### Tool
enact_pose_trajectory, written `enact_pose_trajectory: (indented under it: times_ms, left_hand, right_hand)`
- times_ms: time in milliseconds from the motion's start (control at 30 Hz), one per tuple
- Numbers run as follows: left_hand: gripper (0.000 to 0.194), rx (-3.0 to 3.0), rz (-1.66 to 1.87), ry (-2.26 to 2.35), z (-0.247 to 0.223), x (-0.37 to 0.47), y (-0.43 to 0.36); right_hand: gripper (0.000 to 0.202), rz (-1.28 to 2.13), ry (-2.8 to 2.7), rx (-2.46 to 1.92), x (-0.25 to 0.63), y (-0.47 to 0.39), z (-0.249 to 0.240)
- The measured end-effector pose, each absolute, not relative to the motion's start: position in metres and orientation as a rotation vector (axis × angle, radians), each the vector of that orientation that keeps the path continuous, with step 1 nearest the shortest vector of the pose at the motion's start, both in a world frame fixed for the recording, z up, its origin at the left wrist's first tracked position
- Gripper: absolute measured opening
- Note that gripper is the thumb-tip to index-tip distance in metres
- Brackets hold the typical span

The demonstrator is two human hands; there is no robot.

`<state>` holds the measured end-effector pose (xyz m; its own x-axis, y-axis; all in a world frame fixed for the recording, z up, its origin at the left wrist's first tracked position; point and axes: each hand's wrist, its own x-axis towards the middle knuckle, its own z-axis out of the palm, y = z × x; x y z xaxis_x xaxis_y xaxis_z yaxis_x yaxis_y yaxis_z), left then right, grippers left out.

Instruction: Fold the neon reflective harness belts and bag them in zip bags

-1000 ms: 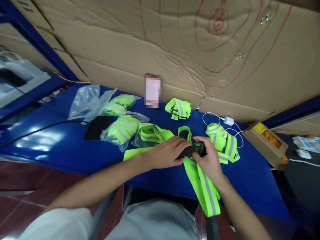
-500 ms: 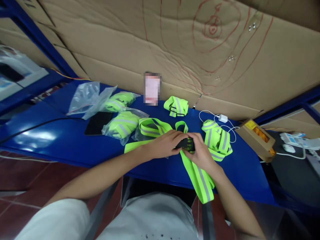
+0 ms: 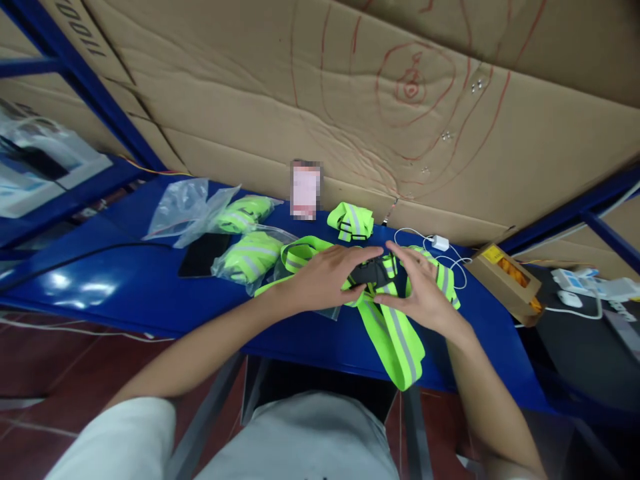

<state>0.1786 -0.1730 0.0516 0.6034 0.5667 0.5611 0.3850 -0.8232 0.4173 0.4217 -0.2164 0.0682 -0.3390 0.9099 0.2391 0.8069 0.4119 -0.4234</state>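
Between my hands is a black buckle (image 3: 369, 273) joined to a lime-yellow strap (image 3: 400, 340) with a grey stripe. My left hand (image 3: 333, 277) holds the buckle between thumb and fingers. Just right of it, my right hand (image 3: 425, 290) is open, thumb and fingers apart around the buckle's right end. The strap hangs in a long loop below the hands, over the table's front edge. More strap loops (image 3: 305, 250) lie left of the hands. A folded strap bundle (image 3: 351, 221) lies behind them, and another (image 3: 447, 280) is partly hidden by my right hand.
On the blue table (image 3: 125, 287), bagged straps (image 3: 247, 260), clear plastic bags (image 3: 180, 207) and a black flat object (image 3: 203, 255) lie at left. A white charger (image 3: 440, 243) with cable and a cardboard box (image 3: 507, 283) are at right. A cardboard wall (image 3: 225, 100) stands behind.
My right hand has opened and its fingers have spread off the buckle. More of the buckle and strap shows between the hands. The camera view has shifted slightly.
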Motion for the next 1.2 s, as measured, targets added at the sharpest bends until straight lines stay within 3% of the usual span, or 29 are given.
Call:
enact_pose_trajectory:
  times_ms: [67,200,433,533,633,833,900,1067,1200]
  left_hand:
    - [0.070,2.515,1.060,0.792,0.068,0.177,-0.178]
    - [0.081,2.360,1.054,0.642,0.096,0.171,-0.188]
    - [0.078,2.204,1.071,0.572,0.129,0.166,-0.191]
    - [0.079,2.110,1.154,0.608,0.119,0.173,-0.183]
    - [0.089,1.936,1.120,0.630,0.092,0.181,-0.169]
    - [0.109,1.652,1.002,0.603,0.055,0.190,-0.147]
    - [0.103,1.499,0.906,0.564,0.060,0.189,-0.148]
    - [0.058,1.270,0.584,0.324,0.083,0.184,-0.160]
    - [0.044,1.346,0.511,0.421,0.080,0.186,-0.165]
  right_hand:
    - [0.088,0.283,-2.286,-1.469,0.425,-0.217,0.083]
    - [0.094,0.445,-2.249,-1.318,0.420,-0.223,0.100]
    - [0.053,0.950,-1.788,-1.219,0.410,-0.218,0.115]
    - [0.032,1.231,-1.563,-1.162,0.404,-0.211,0.110]
    - [0.038,1.417,-1.307,-1.203,0.398,-0.201,0.097]
    - [0.044,1.451,-1.132,-1.201,0.394,-0.188,0.088]
    - [0.040,1.469,-1.081,-1.111,0.395,-0.188,0.093]
    - [0.051,1.555,-1.154,-1.022,0.396,-0.194,0.104]
    - [0.054,1.456,-1.204,-1.058,0.395,-0.193,0.099]
